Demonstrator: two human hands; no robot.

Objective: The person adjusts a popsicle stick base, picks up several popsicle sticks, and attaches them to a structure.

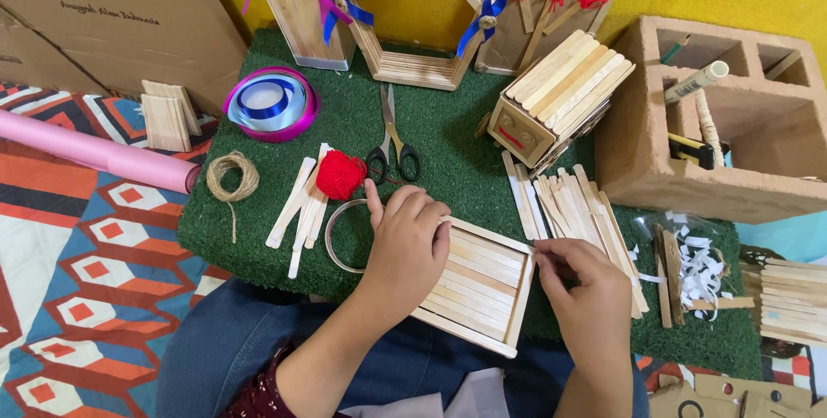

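left hand (405, 241): flat, fingers together, pressing down on the left half of the stick panel (478, 284)

right hand (586, 293): fingertips pinched at the panel's right edge, looks like it's nudging a stick into line there

panel: sits at the near edge of the green turf mat (448, 142), partly overhanging onto the lap

nearby: metal ring (338, 237) and red yarn ball (339, 174) just left of the left hand, scissors (393, 138) behind it, loose sticks (577, 207) right of the panel

tip, imo: keep that left palm firm so the panel doesn't slide, and square the edge stick flush before letting go
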